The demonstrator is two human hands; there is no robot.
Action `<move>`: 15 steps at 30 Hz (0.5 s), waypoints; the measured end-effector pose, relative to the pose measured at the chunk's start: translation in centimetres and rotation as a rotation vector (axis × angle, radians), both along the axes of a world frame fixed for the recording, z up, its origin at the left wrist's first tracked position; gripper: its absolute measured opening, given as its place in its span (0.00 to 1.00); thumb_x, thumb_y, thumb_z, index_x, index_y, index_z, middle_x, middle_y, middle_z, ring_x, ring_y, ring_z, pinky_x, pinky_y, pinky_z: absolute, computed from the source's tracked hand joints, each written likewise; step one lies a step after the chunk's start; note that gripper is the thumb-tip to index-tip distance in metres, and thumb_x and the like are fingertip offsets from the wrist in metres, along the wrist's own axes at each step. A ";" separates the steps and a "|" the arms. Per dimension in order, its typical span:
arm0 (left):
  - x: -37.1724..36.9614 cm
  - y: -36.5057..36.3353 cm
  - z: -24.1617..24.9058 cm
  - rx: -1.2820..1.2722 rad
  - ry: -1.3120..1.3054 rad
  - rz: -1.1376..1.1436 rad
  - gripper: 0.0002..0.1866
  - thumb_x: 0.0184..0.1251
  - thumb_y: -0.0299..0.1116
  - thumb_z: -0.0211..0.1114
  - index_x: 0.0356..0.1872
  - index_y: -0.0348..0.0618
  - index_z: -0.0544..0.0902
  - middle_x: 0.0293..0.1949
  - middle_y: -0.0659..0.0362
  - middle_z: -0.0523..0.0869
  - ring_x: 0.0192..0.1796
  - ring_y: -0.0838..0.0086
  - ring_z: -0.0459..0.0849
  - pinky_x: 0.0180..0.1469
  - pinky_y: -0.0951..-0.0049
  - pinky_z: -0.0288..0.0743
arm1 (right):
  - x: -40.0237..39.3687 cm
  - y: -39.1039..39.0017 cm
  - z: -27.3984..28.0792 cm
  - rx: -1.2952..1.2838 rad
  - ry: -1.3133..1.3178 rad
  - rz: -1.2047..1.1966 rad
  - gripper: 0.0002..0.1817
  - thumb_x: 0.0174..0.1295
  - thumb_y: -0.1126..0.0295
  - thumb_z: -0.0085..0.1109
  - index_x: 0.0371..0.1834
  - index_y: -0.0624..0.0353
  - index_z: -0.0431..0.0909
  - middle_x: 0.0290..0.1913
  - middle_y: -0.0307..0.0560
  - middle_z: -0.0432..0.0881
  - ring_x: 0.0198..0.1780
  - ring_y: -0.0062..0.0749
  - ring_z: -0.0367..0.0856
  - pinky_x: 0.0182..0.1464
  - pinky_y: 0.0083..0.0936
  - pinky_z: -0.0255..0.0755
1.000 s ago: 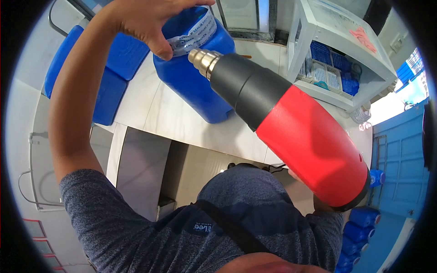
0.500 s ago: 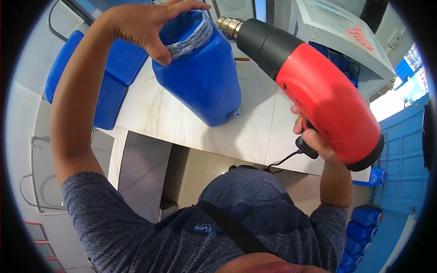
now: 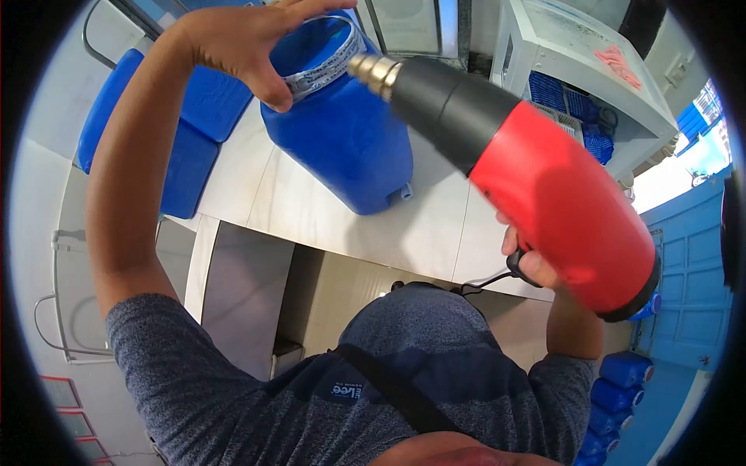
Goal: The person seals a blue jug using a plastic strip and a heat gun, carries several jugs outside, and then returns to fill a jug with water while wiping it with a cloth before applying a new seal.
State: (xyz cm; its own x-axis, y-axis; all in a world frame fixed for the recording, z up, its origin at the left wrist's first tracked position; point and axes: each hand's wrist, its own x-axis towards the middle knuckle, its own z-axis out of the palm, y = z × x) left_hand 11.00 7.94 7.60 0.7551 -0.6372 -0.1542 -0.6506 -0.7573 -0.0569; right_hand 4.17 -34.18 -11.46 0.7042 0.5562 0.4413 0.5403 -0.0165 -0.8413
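A blue plastic container stands on the tiled counter, with a small spout low on its side. Around its round mouth runs a printed clear band. My left hand spans the mouth, thumb on the near side of the band and fingers across the far side. In my right hand is a red and black heat gun, held by its handle, which the body partly hides. The metal nozzle points left at the band's right side, very near it.
More blue containers stand at the left of the counter. A white shelf unit with blue baskets and a pink cloth is at the upper right. A black cord hangs over the counter's edge. Blue containers are stacked lower right.
The heat gun in my right hand has moved left and slightly down, bringing its nozzle nearer the front right of the band. My left hand and the container have hardly moved.
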 end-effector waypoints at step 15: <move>-0.7 0.2 1.2 -0.212 0.037 0.532 0.58 0.49 0.74 0.67 0.76 0.50 0.61 0.67 0.41 0.74 0.69 0.50 0.75 0.68 0.47 0.73 | -1.5 1.3 1.1 0.056 -0.014 0.077 0.23 0.57 0.77 0.62 0.58 0.62 0.79 0.39 0.41 0.85 0.34 0.24 0.83 0.40 0.28 0.78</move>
